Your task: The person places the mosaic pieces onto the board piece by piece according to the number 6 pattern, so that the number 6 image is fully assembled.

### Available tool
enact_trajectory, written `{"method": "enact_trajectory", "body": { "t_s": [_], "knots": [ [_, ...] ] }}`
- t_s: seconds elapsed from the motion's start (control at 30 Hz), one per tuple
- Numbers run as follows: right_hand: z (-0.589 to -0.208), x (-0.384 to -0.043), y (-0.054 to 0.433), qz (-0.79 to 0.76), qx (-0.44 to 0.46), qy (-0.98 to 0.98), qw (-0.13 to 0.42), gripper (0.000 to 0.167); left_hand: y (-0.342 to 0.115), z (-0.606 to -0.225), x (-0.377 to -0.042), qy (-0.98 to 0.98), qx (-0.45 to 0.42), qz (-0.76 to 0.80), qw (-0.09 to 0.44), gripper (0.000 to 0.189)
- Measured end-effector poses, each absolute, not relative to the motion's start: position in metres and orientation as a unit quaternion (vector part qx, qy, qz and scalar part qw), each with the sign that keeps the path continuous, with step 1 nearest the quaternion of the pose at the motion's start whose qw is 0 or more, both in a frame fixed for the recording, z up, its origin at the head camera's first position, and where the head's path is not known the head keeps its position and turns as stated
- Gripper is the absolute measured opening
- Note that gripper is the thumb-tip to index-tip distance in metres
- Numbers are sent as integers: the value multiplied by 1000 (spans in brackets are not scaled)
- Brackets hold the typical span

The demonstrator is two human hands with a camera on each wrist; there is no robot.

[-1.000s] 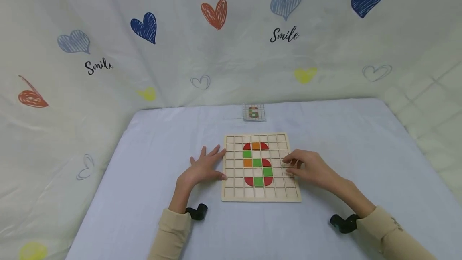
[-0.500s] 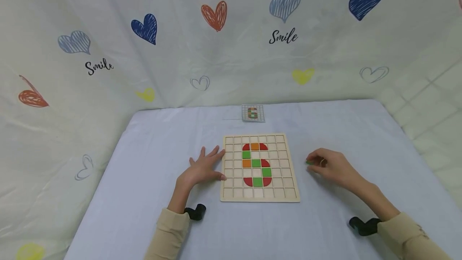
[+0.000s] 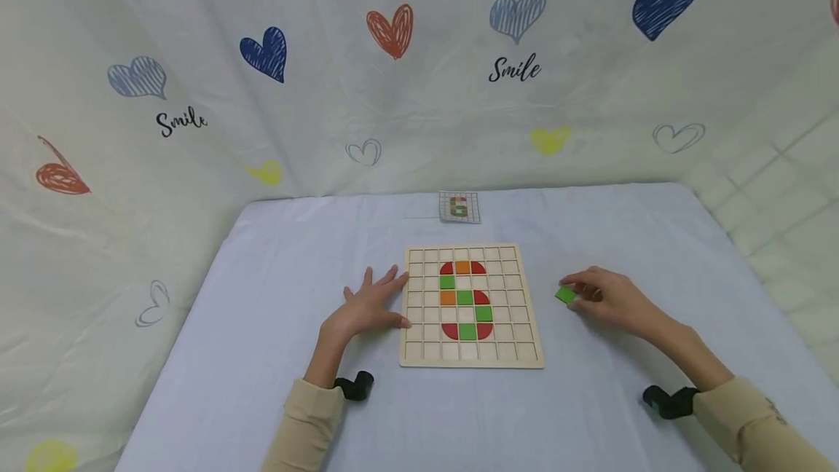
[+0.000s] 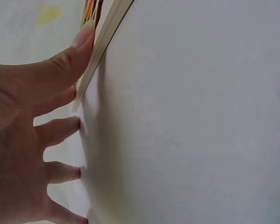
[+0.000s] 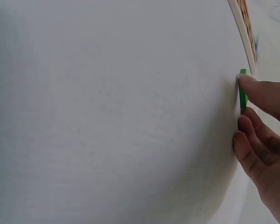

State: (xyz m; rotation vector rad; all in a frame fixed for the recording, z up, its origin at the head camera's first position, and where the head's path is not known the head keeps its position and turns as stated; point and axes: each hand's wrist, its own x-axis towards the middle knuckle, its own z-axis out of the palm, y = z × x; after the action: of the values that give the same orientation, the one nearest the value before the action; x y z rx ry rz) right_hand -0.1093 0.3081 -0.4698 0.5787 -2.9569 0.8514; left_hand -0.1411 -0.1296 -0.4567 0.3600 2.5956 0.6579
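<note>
A wooden grid board (image 3: 419, 350) lies on the white-covered table, with red, orange and green tiles set in its middle squares in an S-like pattern. My left hand (image 3: 367, 309) is spread flat by the board's left edge; its thumb and index fingertip touch that edge, and the thumb also shows against it in the left wrist view. To the right of the board, my right hand (image 3: 609, 299) pinches a small green square tile (image 3: 565, 294) between thumb and fingertips, low at the tabletop. That tile (image 5: 243, 95) appears nearly edge-on in the right wrist view, partly covered by the thumb.
A small card (image 3: 459, 207) printed with a coloured grid pattern lies near the table's back edge. Behind the table (image 3: 295, 253) hangs a pale curtain (image 3: 446, 108) with hearts and lettering. Black wrist-worn devices (image 3: 355, 386) sit by both cuffs.
My right hand has moved right, off the board's right side, onto the table. The green tile at its fingertips has come into fuller view. My left hand has stayed at the board's edge.
</note>
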Motion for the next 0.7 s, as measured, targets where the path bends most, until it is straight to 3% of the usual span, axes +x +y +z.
{"method": "enact_trajectory", "body": {
  "t_s": [0.4, 0.7],
  "knots": [
    [-468, -115, 308, 273, 172, -946, -30, 23, -130, -457, -141, 936, 129, 244, 219, 91],
    [-467, -117, 307, 293, 157, -942, -55, 28, -129, -457, -141, 934, 125, 250, 221, 91]
  ]
}}
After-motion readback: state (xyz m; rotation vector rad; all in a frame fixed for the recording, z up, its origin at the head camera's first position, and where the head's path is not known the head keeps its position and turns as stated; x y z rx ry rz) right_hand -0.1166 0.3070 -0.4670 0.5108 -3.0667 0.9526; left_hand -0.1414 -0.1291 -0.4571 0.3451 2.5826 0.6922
